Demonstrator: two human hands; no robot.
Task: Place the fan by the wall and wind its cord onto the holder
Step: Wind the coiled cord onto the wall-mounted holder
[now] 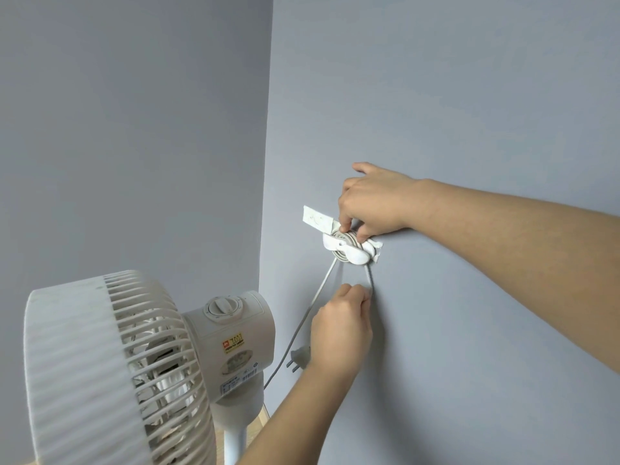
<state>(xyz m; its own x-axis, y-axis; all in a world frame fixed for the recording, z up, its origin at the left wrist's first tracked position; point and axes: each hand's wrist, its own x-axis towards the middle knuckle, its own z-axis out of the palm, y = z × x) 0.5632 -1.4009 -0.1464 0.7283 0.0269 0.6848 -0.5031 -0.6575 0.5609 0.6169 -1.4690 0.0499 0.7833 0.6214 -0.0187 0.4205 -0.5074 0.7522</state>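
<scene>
My right hand [372,203] presses on the white holder [349,251] taped to the grey wall [469,95], its fingers [345,224] pinching the coiled cord [322,290]. My left hand [340,325] grips the cord just below. The plug [298,359] dangles by my wrist. The white fan [134,364] stands close beside the wall, lower left.

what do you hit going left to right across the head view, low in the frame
fan grille → fan motor housing → plug → left hand
</scene>
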